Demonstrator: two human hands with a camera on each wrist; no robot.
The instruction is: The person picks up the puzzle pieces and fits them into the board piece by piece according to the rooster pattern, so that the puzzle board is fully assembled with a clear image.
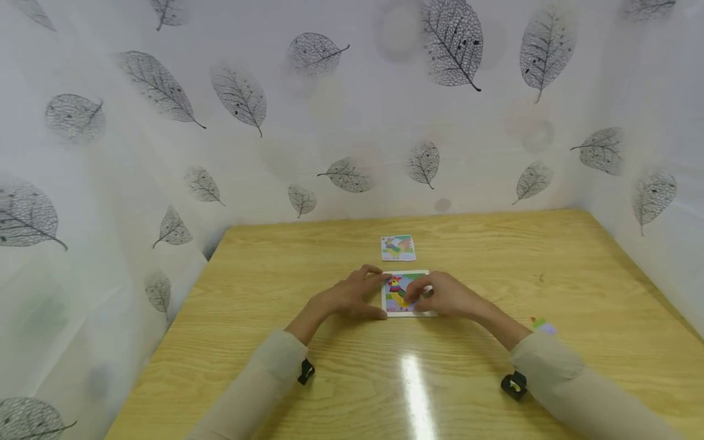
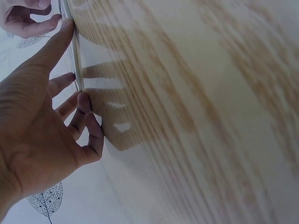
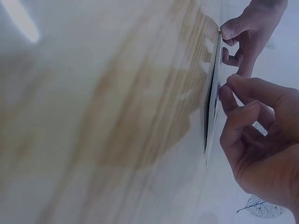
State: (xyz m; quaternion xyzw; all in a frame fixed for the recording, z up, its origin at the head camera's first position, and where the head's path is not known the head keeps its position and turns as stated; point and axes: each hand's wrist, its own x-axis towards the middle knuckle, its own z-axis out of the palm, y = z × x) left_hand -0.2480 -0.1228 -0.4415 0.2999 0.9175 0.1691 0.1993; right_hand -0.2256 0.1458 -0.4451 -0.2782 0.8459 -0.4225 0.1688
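A white-framed picture puzzle [image 1: 393, 304] with a colourful rooster lies on the wooden table. My left hand [image 1: 354, 296] holds its left side, with the thumb at the near corner and the index finger at the far one. In the left wrist view, the thumb [image 2: 53, 44] lies along the near edge of the board. Over the right part of the picture, my right hand [image 1: 447, 294] has bent fingers, their tips close together at the surface. The right wrist view shows these fingertips [image 3: 229, 93] at the board; whether they pinch a piece is hidden.
Behind the puzzle lies a small card [image 1: 398, 249] with a similar rooster picture. A loose coloured piece [image 1: 544, 326] rests beside the right forearm. The table [image 1: 308, 263] meets a leaf-patterned curtain [image 1: 363, 122] at the back and sides.
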